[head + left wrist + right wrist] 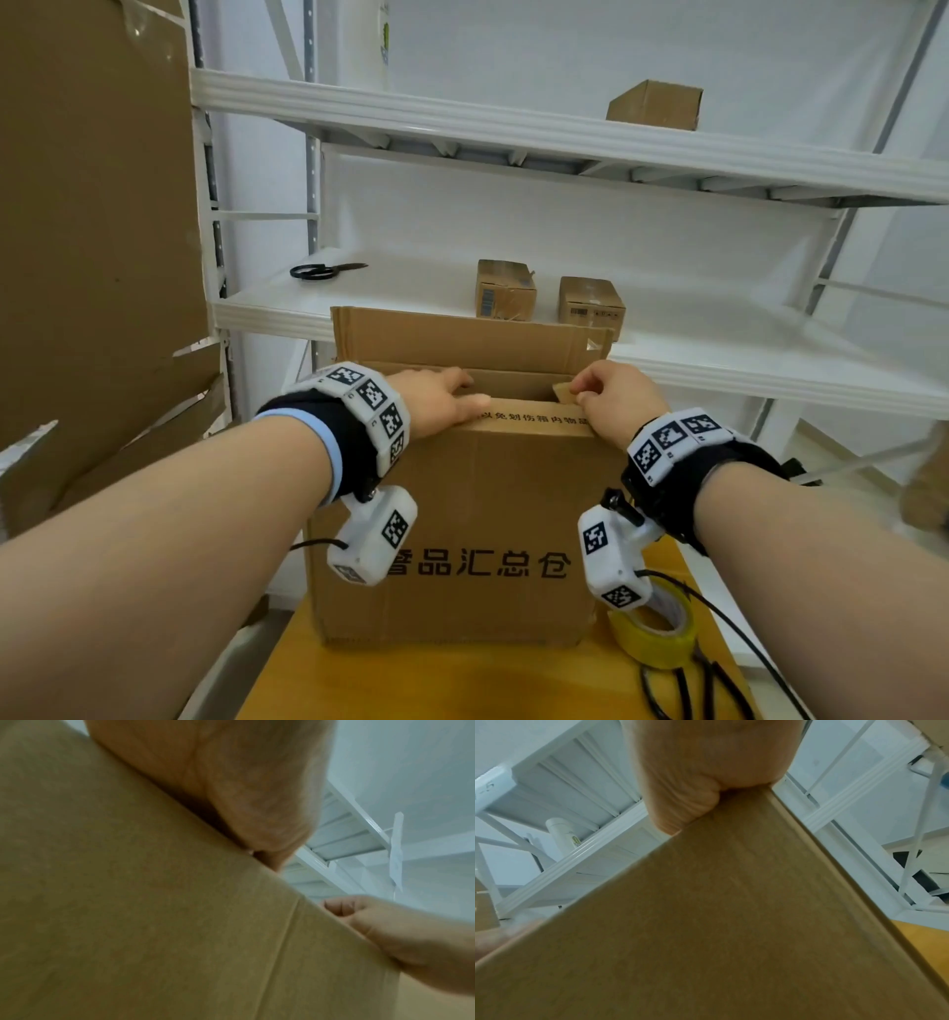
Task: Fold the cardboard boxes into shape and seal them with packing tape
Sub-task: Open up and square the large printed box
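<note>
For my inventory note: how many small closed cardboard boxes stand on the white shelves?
3: one and another side by side on the middle shelf, one on the upper shelf. The big box may hide more.

The roll of tape [657, 629] at five o'clock is hiding partly behind the right wrist camera [613, 557].

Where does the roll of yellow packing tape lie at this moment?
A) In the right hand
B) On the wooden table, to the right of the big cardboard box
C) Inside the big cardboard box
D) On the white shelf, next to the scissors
B: the roll of yellow packing tape lies on the wooden table, to the right of the big cardboard box, while the right hand is up at the box's top edge.
</note>
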The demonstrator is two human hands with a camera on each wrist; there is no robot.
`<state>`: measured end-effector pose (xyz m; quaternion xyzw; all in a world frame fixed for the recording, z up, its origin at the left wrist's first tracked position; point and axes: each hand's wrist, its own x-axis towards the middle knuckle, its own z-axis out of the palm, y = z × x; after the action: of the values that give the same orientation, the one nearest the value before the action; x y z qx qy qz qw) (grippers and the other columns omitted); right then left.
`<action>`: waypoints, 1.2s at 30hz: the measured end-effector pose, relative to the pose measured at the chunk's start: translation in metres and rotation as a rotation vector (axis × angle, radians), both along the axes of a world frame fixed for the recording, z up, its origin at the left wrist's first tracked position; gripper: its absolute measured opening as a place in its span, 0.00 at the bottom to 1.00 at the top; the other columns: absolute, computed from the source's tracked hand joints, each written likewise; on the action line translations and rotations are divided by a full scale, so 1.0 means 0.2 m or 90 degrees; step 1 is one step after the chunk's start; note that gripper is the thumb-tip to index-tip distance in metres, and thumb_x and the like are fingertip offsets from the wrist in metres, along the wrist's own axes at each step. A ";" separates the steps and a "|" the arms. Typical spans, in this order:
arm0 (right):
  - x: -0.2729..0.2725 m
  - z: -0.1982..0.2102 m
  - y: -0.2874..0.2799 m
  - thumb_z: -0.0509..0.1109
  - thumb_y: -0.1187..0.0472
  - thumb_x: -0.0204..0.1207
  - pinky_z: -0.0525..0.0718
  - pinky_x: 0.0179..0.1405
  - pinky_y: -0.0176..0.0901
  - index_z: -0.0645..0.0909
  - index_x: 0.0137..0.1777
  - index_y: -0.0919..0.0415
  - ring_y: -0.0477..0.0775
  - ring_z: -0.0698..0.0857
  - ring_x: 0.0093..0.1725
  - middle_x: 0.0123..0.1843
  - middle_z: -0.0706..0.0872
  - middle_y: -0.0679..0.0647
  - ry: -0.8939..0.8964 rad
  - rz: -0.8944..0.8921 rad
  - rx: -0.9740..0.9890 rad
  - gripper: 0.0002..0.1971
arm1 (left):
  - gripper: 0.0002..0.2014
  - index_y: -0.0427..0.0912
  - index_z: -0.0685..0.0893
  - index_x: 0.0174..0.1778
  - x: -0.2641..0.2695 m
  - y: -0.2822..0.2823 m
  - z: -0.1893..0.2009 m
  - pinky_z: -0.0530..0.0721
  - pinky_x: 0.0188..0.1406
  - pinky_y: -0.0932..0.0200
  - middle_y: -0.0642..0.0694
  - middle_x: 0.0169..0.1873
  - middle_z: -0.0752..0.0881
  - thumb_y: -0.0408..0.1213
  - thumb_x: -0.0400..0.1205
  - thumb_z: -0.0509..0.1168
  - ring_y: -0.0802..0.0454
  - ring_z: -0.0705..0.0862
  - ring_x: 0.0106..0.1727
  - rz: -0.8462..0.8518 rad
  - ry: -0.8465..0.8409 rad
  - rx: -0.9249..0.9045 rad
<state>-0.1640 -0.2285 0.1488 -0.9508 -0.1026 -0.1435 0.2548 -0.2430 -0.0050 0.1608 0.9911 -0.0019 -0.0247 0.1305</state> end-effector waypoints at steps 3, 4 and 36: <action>-0.01 0.01 0.01 0.64 0.58 0.81 0.84 0.51 0.46 0.80 0.53 0.41 0.49 0.83 0.49 0.53 0.85 0.45 0.007 -0.025 -0.059 0.08 | 0.51 0.66 0.49 0.85 -0.01 0.00 -0.02 0.64 0.78 0.35 0.48 0.82 0.67 0.84 0.66 0.45 0.42 0.67 0.80 -0.032 0.074 0.066; -0.02 0.03 0.02 0.65 0.57 0.79 0.82 0.58 0.49 0.78 0.57 0.39 0.53 0.83 0.56 0.58 0.85 0.47 -0.003 -0.044 -0.088 0.11 | 0.52 0.66 0.47 0.85 -0.01 0.01 -0.02 0.66 0.77 0.36 0.48 0.81 0.67 0.85 0.65 0.46 0.41 0.67 0.80 -0.034 0.086 0.070; -0.03 0.10 0.20 0.66 0.45 0.82 0.85 0.57 0.47 0.86 0.66 0.49 0.51 0.86 0.52 0.55 0.88 0.51 0.061 0.170 -0.195 0.18 | 0.55 0.52 0.58 0.84 -0.04 0.04 -0.09 0.55 0.82 0.42 0.48 0.82 0.61 0.81 0.66 0.59 0.45 0.58 0.83 -0.058 -0.137 0.156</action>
<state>-0.1691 -0.1883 0.1689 -0.9621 -0.2361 -0.0457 0.1287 -0.2500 0.0027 0.1429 0.9954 -0.0576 0.0757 0.0063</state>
